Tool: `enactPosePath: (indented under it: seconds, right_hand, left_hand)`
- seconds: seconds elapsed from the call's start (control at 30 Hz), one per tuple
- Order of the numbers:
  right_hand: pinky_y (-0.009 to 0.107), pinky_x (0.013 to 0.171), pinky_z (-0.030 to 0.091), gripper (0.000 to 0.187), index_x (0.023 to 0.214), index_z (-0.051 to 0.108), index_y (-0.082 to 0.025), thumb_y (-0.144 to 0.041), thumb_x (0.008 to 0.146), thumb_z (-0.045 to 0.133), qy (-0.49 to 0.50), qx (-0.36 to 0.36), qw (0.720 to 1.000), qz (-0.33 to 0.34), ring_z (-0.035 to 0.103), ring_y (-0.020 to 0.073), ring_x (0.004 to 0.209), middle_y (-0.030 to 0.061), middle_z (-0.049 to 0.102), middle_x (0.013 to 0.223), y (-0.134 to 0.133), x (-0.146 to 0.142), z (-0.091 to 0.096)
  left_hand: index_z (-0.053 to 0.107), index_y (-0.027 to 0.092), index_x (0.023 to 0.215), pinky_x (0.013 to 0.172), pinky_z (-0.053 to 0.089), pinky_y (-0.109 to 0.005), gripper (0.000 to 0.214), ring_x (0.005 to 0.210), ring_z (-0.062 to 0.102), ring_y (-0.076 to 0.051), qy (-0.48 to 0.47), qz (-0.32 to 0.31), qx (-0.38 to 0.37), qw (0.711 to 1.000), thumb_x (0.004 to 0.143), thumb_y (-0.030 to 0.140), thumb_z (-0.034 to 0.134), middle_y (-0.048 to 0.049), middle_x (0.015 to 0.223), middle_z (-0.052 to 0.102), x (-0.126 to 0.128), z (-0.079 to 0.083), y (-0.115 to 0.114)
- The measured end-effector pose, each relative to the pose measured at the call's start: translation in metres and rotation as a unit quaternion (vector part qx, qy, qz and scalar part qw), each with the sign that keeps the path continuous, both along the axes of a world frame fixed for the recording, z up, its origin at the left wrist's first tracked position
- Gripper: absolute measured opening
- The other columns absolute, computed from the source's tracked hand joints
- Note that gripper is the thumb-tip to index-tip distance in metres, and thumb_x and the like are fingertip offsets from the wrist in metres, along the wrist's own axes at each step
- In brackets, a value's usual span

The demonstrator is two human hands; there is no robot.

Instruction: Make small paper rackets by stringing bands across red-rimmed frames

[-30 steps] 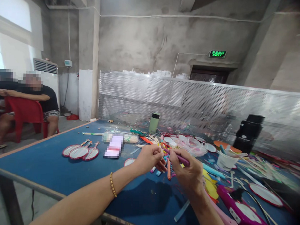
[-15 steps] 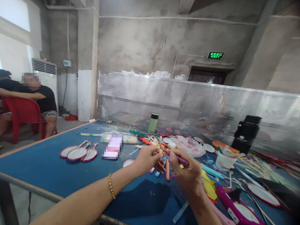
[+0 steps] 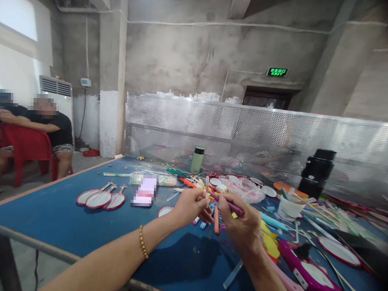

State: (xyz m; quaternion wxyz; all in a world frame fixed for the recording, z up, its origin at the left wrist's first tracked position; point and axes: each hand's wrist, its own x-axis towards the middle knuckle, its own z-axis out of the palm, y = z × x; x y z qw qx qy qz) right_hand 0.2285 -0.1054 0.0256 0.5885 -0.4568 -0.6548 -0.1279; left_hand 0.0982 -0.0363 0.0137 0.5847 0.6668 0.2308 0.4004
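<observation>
Between the fingertips of my left hand (image 3: 193, 205) stands a thin wooden stick (image 3: 207, 186) with coloured bands, held upright. My right hand (image 3: 242, 219) grips a purple marker (image 3: 232, 205), its tip pointing left at the stick; whether they touch I cannot tell. Below the hands lie an orange marker (image 3: 217, 220) and several other markers. Part of a round white disc with a red rim (image 3: 165, 211) shows beside my left wrist. Further left, three such round pieces with striped stick handles (image 3: 98, 199) overlap on the blue table (image 3: 51, 217).
A phone (image 3: 145, 190) lies left of my hands, a green bottle (image 3: 197, 161) stands behind. At right are a white cup (image 3: 290, 208), a magenta device with a cord (image 3: 313, 275) and a glue stick (image 3: 232, 274). A perforated metal screen (image 3: 194, 124) borders the table. People sit far left.
My hands keep almost the same pose, stick and marker still held. The view has shifted slightly. At far left, a seated person's head has moved a little.
</observation>
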Motion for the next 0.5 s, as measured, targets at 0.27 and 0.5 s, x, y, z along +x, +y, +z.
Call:
enactPosePath:
  seconds: [0.27,0.5]
  right_hand:
    - [0.02,0.057,0.05,0.016,0.081,0.071,-0.019,-0.026,0.088,0.058,0.009,0.012,1.0,-0.008,0.066,0.013,0.061,0.0005,0.072,0.07,0.0028,0.0033,-0.0012]
    - [0.02,0.054,0.05,0.017,0.082,0.071,-0.019,-0.027,0.088,0.058,-0.003,0.006,1.0,0.004,0.067,0.0137,0.062,0.0015,0.072,0.073,0.0042,0.0019,0.0002]
  left_hand:
    - [0.046,0.017,0.074,0.048,0.051,-0.023,0.016,0.053,0.067,-0.016,-0.003,-0.003,-0.012,1.0,0.082,0.027,0.056,-0.0015,0.064,0.064,0.0003,0.0008,-0.0008]
    - [0.048,0.016,0.075,0.047,0.051,-0.024,0.011,0.052,0.067,-0.017,-0.008,-0.005,-0.005,1.0,0.083,0.023,0.053,-0.0019,0.062,0.063,0.0015,-0.0007,-0.0001]
